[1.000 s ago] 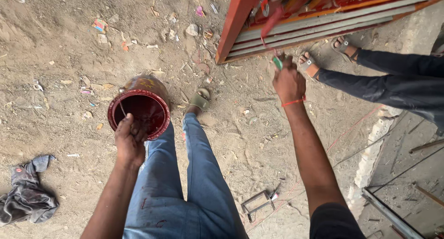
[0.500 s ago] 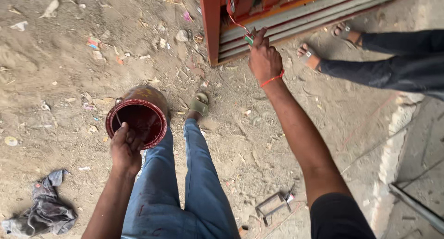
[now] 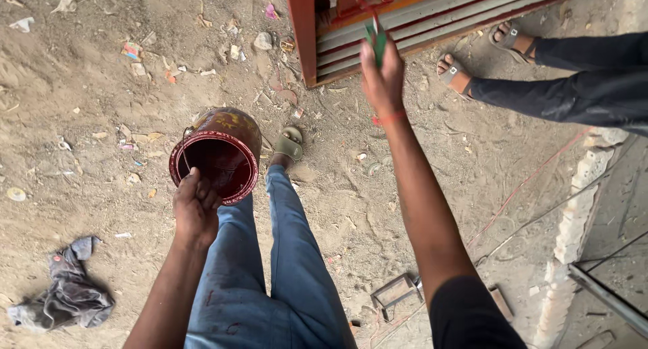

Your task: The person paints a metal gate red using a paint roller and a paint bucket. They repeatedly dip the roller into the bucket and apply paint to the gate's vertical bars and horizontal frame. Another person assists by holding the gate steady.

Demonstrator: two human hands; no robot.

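**Paint can in one hand, brush raised to the red frame**

The left hand (image 3: 196, 210) grips the near rim of a round paint can (image 3: 217, 153), fingers curled over the edge and closed on it. The can is dark red inside and smeared red and yellow on its outer wall; it hangs in the air above the person's blue-jeaned legs (image 3: 270, 281), not resting on the ground. The right hand (image 3: 382, 75) is stretched forward and up, fingers wrapped shut around a green brush handle (image 3: 378, 42), with a red band at the wrist. The handle points toward a red-painted metal frame (image 3: 405, 18) with grey slats that lies on the dirt floor (image 3: 101, 119); the brush tip is hidden at the top edge. Beyond the frame, another person's sandalled feet (image 3: 472, 59) and dark trousers show. A crumpled grey rag (image 3: 64, 291) lies on the dirt at lower left, well apart from the can
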